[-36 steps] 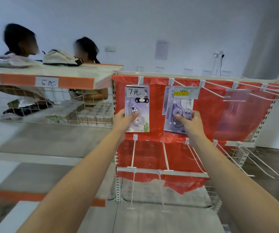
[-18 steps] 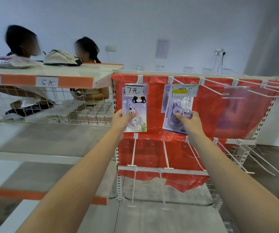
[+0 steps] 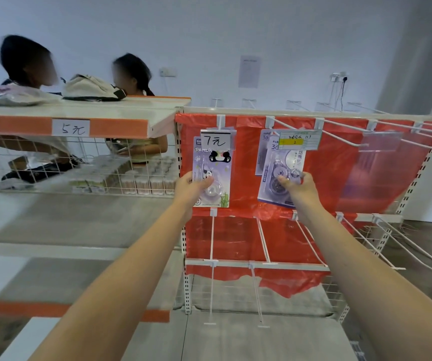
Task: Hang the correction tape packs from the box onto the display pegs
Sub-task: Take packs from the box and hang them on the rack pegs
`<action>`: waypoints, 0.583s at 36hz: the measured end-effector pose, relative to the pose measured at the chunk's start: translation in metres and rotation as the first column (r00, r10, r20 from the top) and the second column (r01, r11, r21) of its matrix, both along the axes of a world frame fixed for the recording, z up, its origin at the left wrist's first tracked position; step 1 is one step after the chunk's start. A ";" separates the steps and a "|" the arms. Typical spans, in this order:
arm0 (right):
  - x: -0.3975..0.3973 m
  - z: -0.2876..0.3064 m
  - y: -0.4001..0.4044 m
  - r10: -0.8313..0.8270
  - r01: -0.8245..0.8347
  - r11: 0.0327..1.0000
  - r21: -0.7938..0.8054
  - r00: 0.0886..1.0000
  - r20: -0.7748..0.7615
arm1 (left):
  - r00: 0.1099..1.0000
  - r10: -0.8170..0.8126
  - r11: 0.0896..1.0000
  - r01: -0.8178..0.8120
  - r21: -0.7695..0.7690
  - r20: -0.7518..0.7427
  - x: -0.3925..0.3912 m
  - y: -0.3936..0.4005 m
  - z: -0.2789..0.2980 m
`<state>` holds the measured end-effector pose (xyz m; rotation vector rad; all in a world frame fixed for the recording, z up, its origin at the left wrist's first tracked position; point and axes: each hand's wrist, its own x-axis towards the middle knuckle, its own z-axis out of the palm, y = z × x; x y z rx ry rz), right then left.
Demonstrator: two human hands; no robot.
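White shelving (image 3: 74, 110) fills the left side, its front edge striped orange and carrying a handwritten "5元" label (image 3: 71, 128); a wire basket (image 3: 84, 165) beneath it holds rows of small packs, and two seated people show behind it. Further right stands a white rack backed with red plastic sheet (image 3: 321, 175), white pegs (image 3: 321, 132) jutting from its top rail. On the leftmost peg, under a "7元" tag (image 3: 215, 140), hangs a lilac panda pack (image 3: 213, 175) with a clear blister over the tape roller and green bamboo at its lower corner. The left hand (image 3: 192, 187) pinches its lower left edge, thumb across the front. One peg over, below a yellow-striped tag (image 3: 297, 140), hangs a pale purple pack (image 3: 282, 175) with a round dispenser inside, another pack behind it. The right hand (image 3: 299, 187) grips its lower part, thumb on the blister. Behind, a pale wall bears a paper sheet (image 3: 249, 71).
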<state>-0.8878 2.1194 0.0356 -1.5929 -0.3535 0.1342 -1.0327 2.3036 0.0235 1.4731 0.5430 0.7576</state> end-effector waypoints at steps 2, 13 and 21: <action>0.001 -0.001 -0.001 0.001 -0.001 1.000 0.004 1.000 0.004 | 1.000 0.005 1.000 -0.005 0.002 -0.006 0.000 0.001 -0.003; 0.006 -0.004 0.006 -0.013 0.013 1.000 -0.004 1.000 -0.004 | 0.999 -0.030 0.998 0.028 0.050 0.042 0.005 -0.004 0.014; 0.008 -0.005 0.006 -0.020 0.019 1.000 0.004 1.000 0.006 | 1.000 -0.007 0.996 0.007 0.090 0.006 0.007 -0.004 0.007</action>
